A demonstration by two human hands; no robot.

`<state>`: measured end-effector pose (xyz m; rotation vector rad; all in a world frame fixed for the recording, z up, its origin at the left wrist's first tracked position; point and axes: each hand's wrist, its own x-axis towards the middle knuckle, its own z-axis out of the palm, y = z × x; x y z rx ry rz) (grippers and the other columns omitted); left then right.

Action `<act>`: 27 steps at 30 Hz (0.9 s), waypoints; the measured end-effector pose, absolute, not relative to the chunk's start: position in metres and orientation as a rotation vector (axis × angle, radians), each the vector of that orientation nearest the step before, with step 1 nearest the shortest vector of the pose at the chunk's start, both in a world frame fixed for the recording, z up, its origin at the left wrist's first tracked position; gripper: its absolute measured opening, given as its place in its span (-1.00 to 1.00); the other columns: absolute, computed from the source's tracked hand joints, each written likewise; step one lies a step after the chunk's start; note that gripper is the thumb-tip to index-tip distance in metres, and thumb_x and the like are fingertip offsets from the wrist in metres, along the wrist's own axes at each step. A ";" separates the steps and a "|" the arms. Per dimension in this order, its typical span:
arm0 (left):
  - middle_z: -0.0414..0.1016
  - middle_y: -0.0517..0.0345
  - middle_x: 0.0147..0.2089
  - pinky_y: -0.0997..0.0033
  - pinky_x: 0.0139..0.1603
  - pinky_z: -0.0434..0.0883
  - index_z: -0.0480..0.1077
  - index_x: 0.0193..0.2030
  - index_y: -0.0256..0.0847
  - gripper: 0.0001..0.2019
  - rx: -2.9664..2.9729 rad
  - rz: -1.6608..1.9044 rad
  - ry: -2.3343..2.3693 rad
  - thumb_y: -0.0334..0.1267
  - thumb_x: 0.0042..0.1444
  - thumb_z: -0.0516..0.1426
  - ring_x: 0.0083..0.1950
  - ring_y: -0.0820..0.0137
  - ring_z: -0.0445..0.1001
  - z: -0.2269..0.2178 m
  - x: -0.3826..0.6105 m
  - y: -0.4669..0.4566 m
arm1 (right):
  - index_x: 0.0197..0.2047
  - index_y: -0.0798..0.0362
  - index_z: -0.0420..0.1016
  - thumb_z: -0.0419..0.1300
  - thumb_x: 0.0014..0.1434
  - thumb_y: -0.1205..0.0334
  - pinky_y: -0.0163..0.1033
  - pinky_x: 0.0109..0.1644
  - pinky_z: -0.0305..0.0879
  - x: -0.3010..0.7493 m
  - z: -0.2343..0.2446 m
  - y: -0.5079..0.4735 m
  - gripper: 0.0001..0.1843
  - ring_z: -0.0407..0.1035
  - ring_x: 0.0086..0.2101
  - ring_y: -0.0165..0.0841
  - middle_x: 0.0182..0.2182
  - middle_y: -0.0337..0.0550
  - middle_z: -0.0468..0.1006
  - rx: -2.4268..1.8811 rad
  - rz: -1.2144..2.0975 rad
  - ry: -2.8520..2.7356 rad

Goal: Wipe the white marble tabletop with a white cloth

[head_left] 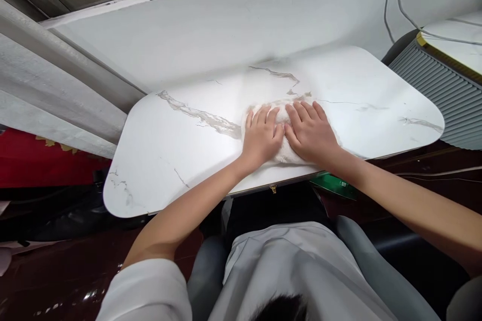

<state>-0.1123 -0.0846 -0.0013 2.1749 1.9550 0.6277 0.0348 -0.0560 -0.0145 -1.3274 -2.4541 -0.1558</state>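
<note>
A white, fluffy, soft-looking cloth (288, 154) lies bunched or folded on the white marble-patterned tabletop (203, 160), near its front edge. My left hand (261, 134) rests palm down on the cloth's left part, with the fingers stretched out and pointing away from me. Beside it, my right hand (312, 130) lies flat on the right part, its fingers slightly spread. The two thumbs come close together over the cloth's middle. Both palms hide much of the cloth, so its full shape cannot be made out.
A pale wall (241, 25) stands behind the table, and a light curtain (56, 80) hangs at the left. Grey cables (401, 2) run down at the upper right, above a ribbed grey cabinet (437, 93). A green object (335, 185) shows below the table's front edge.
</note>
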 end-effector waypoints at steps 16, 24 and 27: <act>0.19 -0.11 0.43 -0.01 0.54 -0.15 0.19 0.34 -0.27 -0.56 2.189 0.522 1.937 -0.29 0.35 -0.06 0.50 0.24 0.06 0.007 -0.124 -0.146 | 0.36 0.36 0.22 -0.16 0.39 0.14 0.22 0.36 -0.08 0.024 -0.010 -0.113 -0.38 0.11 0.27 0.08 0.26 0.33 0.26 -1.223 -0.225 -2.530; 0.24 -0.06 0.41 -0.01 0.53 -0.13 0.21 0.33 -0.23 -0.56 2.136 0.564 2.020 -0.32 0.34 -0.07 0.48 0.24 0.09 0.003 -0.152 -0.109 | 0.39 0.33 0.14 -0.20 0.40 0.13 0.20 0.38 -0.17 -0.008 -0.004 -0.067 -0.37 0.06 0.29 0.05 0.30 0.28 0.21 -1.215 -0.095 -2.629; 0.29 0.00 0.38 0.01 0.53 -0.13 0.24 0.30 -0.15 -0.58 2.076 0.616 2.051 -0.35 0.32 -0.06 0.46 0.27 0.13 0.001 -0.169 -0.082 | 0.39 0.24 0.13 -0.22 0.40 0.10 0.20 0.37 -0.18 -0.027 -0.009 -0.036 -0.39 0.06 0.28 0.02 0.29 0.18 0.24 -1.167 -0.054 -2.596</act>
